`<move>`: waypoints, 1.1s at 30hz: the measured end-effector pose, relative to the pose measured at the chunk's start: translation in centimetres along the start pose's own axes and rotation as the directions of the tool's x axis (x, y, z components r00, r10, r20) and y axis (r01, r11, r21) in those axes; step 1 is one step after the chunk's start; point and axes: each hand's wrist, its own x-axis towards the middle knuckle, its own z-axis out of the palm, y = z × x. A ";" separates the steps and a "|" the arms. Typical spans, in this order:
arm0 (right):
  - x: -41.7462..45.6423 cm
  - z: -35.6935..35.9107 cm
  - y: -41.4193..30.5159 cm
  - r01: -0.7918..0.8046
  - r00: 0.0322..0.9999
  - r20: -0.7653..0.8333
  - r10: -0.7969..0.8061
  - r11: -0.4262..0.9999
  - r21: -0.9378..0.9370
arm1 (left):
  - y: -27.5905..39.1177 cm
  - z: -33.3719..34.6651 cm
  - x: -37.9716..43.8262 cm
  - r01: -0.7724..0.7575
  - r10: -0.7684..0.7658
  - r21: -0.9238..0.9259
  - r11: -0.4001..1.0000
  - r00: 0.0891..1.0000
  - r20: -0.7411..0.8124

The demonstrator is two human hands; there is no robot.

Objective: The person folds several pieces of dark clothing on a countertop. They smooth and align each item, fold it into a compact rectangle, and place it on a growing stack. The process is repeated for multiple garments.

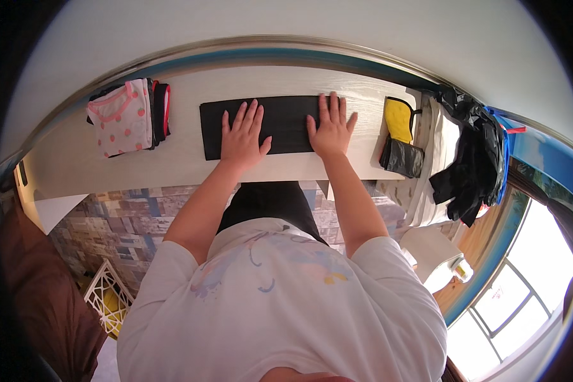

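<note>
A flat black folded cloth or bag (286, 125) forms a long rectangle on the pale wooden tabletop (186, 167). My left hand (242, 133) presses palm down on its left part, the fingers apart. Flat across its right end rests my right hand (332, 128), with the outer fingers reaching past the edge onto the wood. Neither hand grips anything. To the left sits a stack of folded clothes, topped by a pink strawberry-print garment (124, 117).
Right of my hands lie a yellow cloth (398, 119) with black trim and a folded black plastic bag (402, 157). Beyond them, black plastic bags (477, 157) drape over pale fabric (434, 162). A white lattice basket (109, 298) stands at lower left, a window (515, 277) at lower right.
</note>
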 end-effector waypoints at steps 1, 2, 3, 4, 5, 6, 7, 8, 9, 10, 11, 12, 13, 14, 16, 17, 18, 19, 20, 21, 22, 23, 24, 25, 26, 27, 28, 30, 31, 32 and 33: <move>-0.1 0.0 0.4 -0.038 0.999 0.009 0.038 0.998 -0.041 | 0.1 -0.1 0.0 0.004 -0.004 0.005 1.000 1.000 0.015; 0.0 0.0 0.6 -0.028 0.999 0.032 0.029 0.999 -0.024 | 0.1 -0.1 0.1 -0.001 0.001 -0.009 1.000 1.000 -0.003; 0.0 -0.2 0.5 -0.034 0.999 0.032 0.035 0.999 -0.023 | 0.0 -0.1 0.0 -0.008 0.007 -0.023 1.000 1.000 -0.021; 0.0 -0.3 0.4 -0.040 0.999 0.032 0.041 0.999 -0.021 | -0.1 -0.1 -0.1 -0.015 0.014 -0.037 0.999 0.999 -0.039; -0.1 -0.4 0.3 -0.047 0.998 0.031 0.048 0.999 -0.020 | 0.0 0.1 -0.1 -0.018 0.016 -0.045 0.999 0.999 -0.050; 0.0 -0.4 0.4 -0.044 0.999 0.030 0.045 0.999 -0.015 | 0.0 0.0 0.0 -0.021 0.018 -0.050 0.999 0.998 -0.062; -0.1 -0.2 0.4 -0.043 0.999 0.030 0.043 0.999 -0.010 | 0.0 -0.1 0.1 -0.024 0.020 -0.055 0.998 0.997 -0.074; -0.1 -0.1 0.5 -0.041 0.999 0.029 0.042 0.999 -0.005 | -0.1 -0.2 0.2 -0.021 0.015 -0.057 0.998 0.995 -0.095; -0.1 0.1 0.7 -0.030 0.999 0.021 0.030 1.000 0.000 | -0.1 -1.1 0.4 -0.020 0.013 -0.059 0.998 0.993 -0.115; -0.1 0.3 0.8 -0.020 1.000 0.013 0.020 1.000 0.005 | 0.0 -1.7 0.7 -0.020 0.011 -0.061 0.998 0.991 -0.135; -0.1 0.5 1.0 -0.011 1.000 0.006 0.011 1.000 0.009 | -0.2 -1.9 1.2 -0.020 0.003 -0.093 0.995 0.983 -0.183; -0.2 0.4 1.0 -0.013 1.000 0.012 0.013 1.000 0.012 | -0.7 -1.9 2.1 -0.021 -0.008 -0.124 0.992 0.973 -0.230; -0.1 0.2 0.8 -0.016 1.000 0.016 0.016 1.000 0.015 | -1.0 -2.2 3.2 -0.024 -0.020 -0.154 0.988 0.960 -0.278; -0.1 0.2 0.7 -0.020 1.000 0.019 0.020 1.000 0.018 | -1.0 -2.4 4.3 -0.050 0.006 -0.102 0.993 0.920 -0.392; -0.1 0.3 0.8 -0.014 1.000 0.013 0.013 1.000 0.015 | -1.3 -2.5 6.3 -0.035 0.005 -0.097 0.995 0.956 -0.293; -0.1 0.4 0.8 -0.012 1.000 0.010 0.012 1.000 0.012 | -1.3 -2.6 7.0 -0.028 0.005 -0.094 0.995 0.970 -0.241; -0.1 0.4 0.9 -0.007 1.000 -0.002 0.007 1.000 0.014 | -0.9 -3.4 7.7 0.007 -0.028 -0.141 0.990 0.989 -0.145; -0.2 0.3 0.8 -0.006 1.000 -0.014 0.006 1.000 0.017 | -0.8 -4.2 8.3 0.014 -0.022 -0.120 0.993 0.997 -0.069; -0.2 0.3 0.8 -0.005 1.000 -0.027 0.006 1.000 0.020 | -0.6 -4.9 8.9 0.020 -0.019 -0.098 0.995 1.000 0.007; -0.2 0.1 0.7 -0.009 1.000 -0.021 0.010 1.000 0.024 | -0.4 -5.3 9.3 0.023 -0.017 -0.074 0.997 0.996 0.082; -0.1 -0.1 0.7 -0.013 1.000 -0.015 0.013 1.000 0.028 | -0.4 -5.1 9.3 -0.013 0.016 -0.067 0.998 0.999 0.040; -0.1 -0.2 0.6 -0.016 1.000 -0.009 0.016 0.999 0.033 | -0.5 -4.8 9.1 -0.048 0.048 -0.059 0.997 0.999 -0.003; -0.1 -0.1 0.7 -0.016 1.000 -0.012 0.017 0.999 0.034 | -0.5 -4.7 9.1 -0.084 0.082 -0.050 0.995 0.996 -0.045; -0.1 0.1 0.7 -0.017 1.000 -0.016 0.017 0.999 0.036 | -0.6 -4.8 9.4 -0.099 0.101 -0.085 0.991 0.995 0.012; -0.1 0.2 0.7 -0.016 1.000 -0.019 0.017 0.999 0.037 | -0.7 -4.8 9.9 -0.112 0.120 -0.120 0.987 0.990 0.068; -0.1 0.2 0.7 -0.018 1.000 -0.017 0.018 0.999 0.032 | -0.9 -4.8 10.2 -0.119 0.139 -0.155 0.981 0.983 0.124; -0.1 0.1 0.7 -0.019 1.000 -0.015 0.019 0.999 0.027 | -1.0 -4.7 10.2 -0.127 0.155 -0.212 0.969 0.980 0.123; -0.1 0.1 0.7 -0.021 1.000 -0.008 0.022 1.000 0.023 | -1.1 -4.7 10.2 -0.138 0.184 -0.325 0.936 0.976 0.117; -0.1 0.1 0.7 -0.023 1.000 -0.003 0.023 0.999 0.025 | -0.9 -5.0 10.2 -0.108 0.172 -0.346 0.932 0.972 0.158; -0.1 0.1 0.6 -0.024 1.000 0.002 0.024 0.999 0.026 | -0.9 -5.3 10.3 -0.078 0.159 -0.365 0.928 0.967 0.199; -0.1 0.0 0.6 -0.027 1.000 -0.001 0.027 0.999 0.023 | -0.8 -5.7 10.3 -0.045 0.147 -0.384 0.922 0.960 0.240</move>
